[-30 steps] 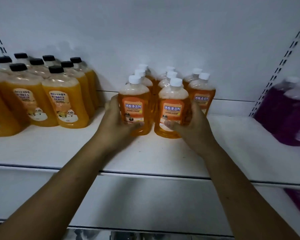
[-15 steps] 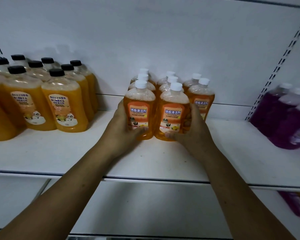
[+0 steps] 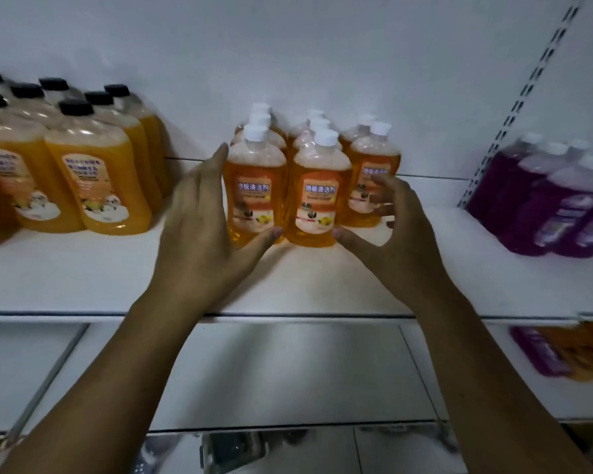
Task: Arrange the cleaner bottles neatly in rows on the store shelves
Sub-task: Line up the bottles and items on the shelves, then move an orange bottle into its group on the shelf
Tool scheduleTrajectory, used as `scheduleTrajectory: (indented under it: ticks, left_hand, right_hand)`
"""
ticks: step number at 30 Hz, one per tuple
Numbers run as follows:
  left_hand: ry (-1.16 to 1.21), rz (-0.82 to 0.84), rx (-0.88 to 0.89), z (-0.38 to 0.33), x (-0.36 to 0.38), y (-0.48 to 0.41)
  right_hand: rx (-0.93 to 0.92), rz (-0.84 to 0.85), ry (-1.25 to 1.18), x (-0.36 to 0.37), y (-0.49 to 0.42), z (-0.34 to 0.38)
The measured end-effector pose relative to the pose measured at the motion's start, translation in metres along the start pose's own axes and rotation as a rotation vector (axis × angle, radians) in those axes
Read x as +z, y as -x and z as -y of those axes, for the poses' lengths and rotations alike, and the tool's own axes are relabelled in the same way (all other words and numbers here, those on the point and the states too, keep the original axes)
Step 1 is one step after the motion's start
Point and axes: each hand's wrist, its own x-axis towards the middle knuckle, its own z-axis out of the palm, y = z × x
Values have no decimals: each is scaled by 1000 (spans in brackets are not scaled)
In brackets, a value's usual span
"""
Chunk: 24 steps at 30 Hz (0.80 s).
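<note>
White-capped bottles (image 3: 319, 200): clear, glossy, smooth plastic with glossy printed labels; caps are matt white plastic. Black-capped bottles (image 3: 96, 179): the same clear glossy plastic; caps are matt black plastic. Purple bottles (image 3: 562, 213): clear smooth plastic with soft highlights. Shelf (image 3: 322, 282): smooth, matt white surface. Back panel (image 3: 322, 63): matt white. Slotted upright (image 3: 516, 111): white, punched, metal in look.
</note>
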Motion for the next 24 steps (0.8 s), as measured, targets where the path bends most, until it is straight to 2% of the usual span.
scheduleTrajectory:
  ticks: [4,11,15,20,24]
  left_hand:
    - [-4,-5,204,-31,-10,28]
    - [-113,262,448,-115,39,79]
    - [-119,380,554,-166,87,122]
    - [-102,512,592,-240,156,182]
    - [-87,628,607,-304,219,224]
  right_hand:
    - [-17,32,164,-38,49,1]
    - [-79,10,398,-127,144,-32]
    - [15,12,480,-184,211,-70]
    - [208,73,545,-261,298,-129]
    - [275,118,672,-323,348,-178]
